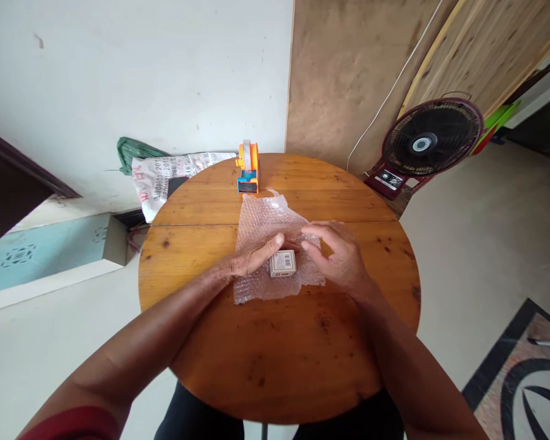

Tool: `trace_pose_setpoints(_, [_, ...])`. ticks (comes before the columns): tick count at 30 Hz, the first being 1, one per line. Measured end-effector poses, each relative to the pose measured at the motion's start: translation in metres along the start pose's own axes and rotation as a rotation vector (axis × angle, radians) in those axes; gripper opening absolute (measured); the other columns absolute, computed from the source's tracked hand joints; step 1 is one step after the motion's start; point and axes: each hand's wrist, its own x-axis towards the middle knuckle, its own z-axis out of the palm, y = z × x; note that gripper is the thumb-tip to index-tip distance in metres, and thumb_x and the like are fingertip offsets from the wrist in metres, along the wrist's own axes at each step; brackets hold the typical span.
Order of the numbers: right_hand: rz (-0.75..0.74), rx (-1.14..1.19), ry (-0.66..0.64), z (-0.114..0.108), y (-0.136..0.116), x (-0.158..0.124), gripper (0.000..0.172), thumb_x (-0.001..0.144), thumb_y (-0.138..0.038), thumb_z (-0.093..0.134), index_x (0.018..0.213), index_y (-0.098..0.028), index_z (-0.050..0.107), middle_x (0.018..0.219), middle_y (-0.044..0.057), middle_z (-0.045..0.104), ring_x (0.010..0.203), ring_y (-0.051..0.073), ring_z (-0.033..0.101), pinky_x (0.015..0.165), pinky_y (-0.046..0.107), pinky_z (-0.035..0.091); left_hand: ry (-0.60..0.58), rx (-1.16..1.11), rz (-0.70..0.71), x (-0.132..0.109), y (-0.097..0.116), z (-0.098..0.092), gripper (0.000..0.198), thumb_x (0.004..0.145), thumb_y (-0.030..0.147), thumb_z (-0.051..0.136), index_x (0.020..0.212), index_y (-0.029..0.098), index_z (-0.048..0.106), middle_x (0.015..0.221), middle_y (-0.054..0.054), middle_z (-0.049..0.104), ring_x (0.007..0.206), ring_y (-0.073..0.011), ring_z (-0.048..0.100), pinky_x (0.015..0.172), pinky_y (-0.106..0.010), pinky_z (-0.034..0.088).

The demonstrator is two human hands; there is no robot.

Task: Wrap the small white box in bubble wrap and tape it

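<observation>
A small white box (283,263) with a printed label and barcode rests on a sheet of clear bubble wrap (256,284). My left hand (259,253) lies on the wrap just left of the box and behind it, thumb raised and fingers stretched out flat. To the right of the box, my right hand (339,253) hovers over the wrap's right edge. Its thumb and index finger are curved with a gap between them, and I see nothing gripped there. The other fingers of my right hand are partly hidden.
The round wooden table (275,360) carries an orange and blue tape dispenser (248,166) at its far edge. Behind it on the left lie a printed white sack (153,183) and a green bag (137,153). A dark red fan (421,143) stands at the right.
</observation>
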Motion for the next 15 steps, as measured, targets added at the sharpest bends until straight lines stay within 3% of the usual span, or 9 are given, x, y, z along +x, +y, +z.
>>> trace_pose_setpoints(3, [-0.047,0.086,-0.161,0.002,-0.011,-0.002,0.021,0.085,-0.024,0.065,0.106,-0.025,0.067,0.107,0.005,0.074,0.102,0.022,0.066,0.090,0.039,0.047,-0.034,0.036,0.039,0.000,0.003,-0.001,0.071,0.096,0.067,0.018,0.146,0.024,0.045,0.149,-0.005,0.049,0.142,-0.0283,0.039,0.122,-0.047,0.025])
trace_pose_setpoints(7, [-0.006,0.050,-0.384,0.004,-0.014,-0.005,0.043,0.081,-0.031,0.072,0.122,-0.022,0.061,0.124,0.009,0.068,0.117,0.028,0.059,0.100,0.046,0.041,0.003,0.075,-0.066,-0.004,0.001,-0.003,0.074,0.096,0.067,0.018,0.152,0.021,0.034,0.161,-0.005,0.030,0.150,-0.0265,0.023,0.125,-0.045,0.015])
trace_pose_setpoints(11, [0.058,0.000,-0.483,0.008,-0.015,-0.008,0.043,0.083,-0.030,0.069,0.124,-0.021,0.060,0.127,0.010,0.066,0.119,0.028,0.057,0.101,0.047,0.039,0.020,0.044,-0.108,-0.006,-0.006,-0.004,0.076,0.094,0.069,0.020,0.151,0.022,0.035,0.160,-0.005,0.031,0.149,-0.0278,0.025,0.125,-0.045,0.017])
trace_pose_setpoints(15, [0.044,0.002,-0.488,0.007,-0.020,-0.007,0.039,0.081,-0.025,0.066,0.120,-0.023,0.062,0.124,0.009,0.067,0.120,0.027,0.057,0.102,0.045,0.038,0.021,0.001,-0.109,-0.005,-0.005,-0.002,0.073,0.094,0.069,0.024,0.149,0.024,0.040,0.156,-0.004,0.039,0.146,-0.0281,0.031,0.123,-0.045,0.022])
